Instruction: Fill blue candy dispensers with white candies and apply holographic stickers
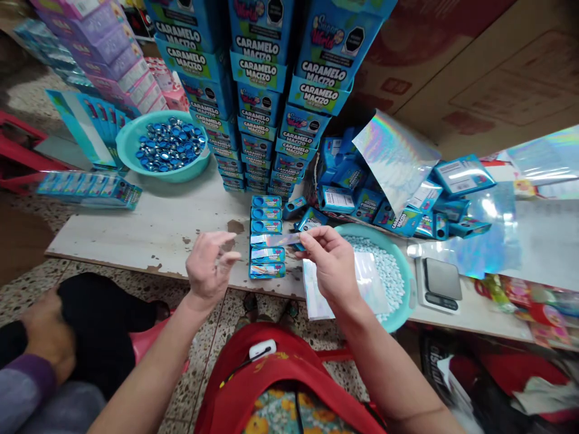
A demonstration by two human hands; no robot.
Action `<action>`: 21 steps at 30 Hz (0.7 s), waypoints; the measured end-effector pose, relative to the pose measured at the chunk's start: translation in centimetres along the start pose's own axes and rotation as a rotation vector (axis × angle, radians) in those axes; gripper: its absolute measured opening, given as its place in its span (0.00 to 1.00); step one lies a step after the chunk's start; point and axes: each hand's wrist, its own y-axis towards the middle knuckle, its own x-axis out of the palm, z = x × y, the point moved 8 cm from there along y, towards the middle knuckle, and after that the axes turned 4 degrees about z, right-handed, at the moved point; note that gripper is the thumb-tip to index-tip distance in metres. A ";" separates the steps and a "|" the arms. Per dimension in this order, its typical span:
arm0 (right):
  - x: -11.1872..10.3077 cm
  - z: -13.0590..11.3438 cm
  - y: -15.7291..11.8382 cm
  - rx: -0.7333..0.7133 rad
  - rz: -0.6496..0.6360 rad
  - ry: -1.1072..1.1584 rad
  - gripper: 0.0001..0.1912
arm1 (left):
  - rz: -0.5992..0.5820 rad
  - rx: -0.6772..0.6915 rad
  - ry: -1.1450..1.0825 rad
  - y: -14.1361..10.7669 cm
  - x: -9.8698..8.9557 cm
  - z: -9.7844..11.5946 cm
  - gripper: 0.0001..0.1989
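Pinched in my right hand (332, 259) is the end of a shiny iridescent film strip (284, 239), which stretches left across a column of small blue candy boxes (266, 226). The boxes lie side by side on the bench, and the nearer ones have a silvery sheen on top. My left hand (210, 262) is raised just left of the column, fingers curled but apart, with nothing in it. Beneath my right hand, a stack of film sheets (316, 295) overlaps a turquoise basin (409, 289) of small white-blue candies (389, 277).
Tall stacks of "Caramelo Macizo" boxes (257, 72) stand behind the column. A turquoise bowl (131, 157) of blue round pieces is at left, a kitchen scale (436, 286) at right. Loose blue boxes (371, 202) pile up behind the basin. Another person's arm (49, 337) rests at lower left.
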 end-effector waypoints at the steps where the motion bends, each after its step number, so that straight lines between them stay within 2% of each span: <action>1: 0.0 -0.3 0.0 -0.013 -0.028 -0.033 0.11 | 0.024 -0.113 -0.124 -0.1 0.1 -0.2 0.25; 3: 0.1 -0.8 0.0 -0.030 -0.076 -0.088 0.11 | -0.077 -0.365 -0.408 -0.8 2.1 -0.2 0.31; 5: 0.4 -0.9 -0.1 -0.037 -0.098 -0.119 0.11 | -0.272 -0.575 -0.607 -1.8 5.2 0.7 0.33; 6: 0.7 -0.7 -0.2 -0.033 -0.106 -0.128 0.12 | -0.345 -0.656 -0.645 -2.3 6.4 1.1 0.32; 8: 1.3 0.3 -0.2 -0.013 -0.123 -0.146 0.12 | -0.386 -0.753 -0.623 -2.9 7.6 0.8 0.22; 11: 1.7 2.6 0.7 -0.036 -0.058 -0.224 0.11 | -0.305 -0.747 -0.467 -2.3 7.0 -1.4 0.13; 15: 1.4 4.7 3.1 -0.180 0.154 -0.384 0.10 | -0.200 -0.661 -0.232 0.1 4.6 -5.2 0.11; 18: 2.1 4.9 4.0 -0.172 0.116 -0.394 0.10 | -0.163 -0.598 -0.195 1.9 3.2 -6.6 0.11; 21: 2.6 3.0 3.3 -0.158 0.044 -0.318 0.10 | -0.118 -0.536 -0.234 2.8 2.4 -6.2 0.17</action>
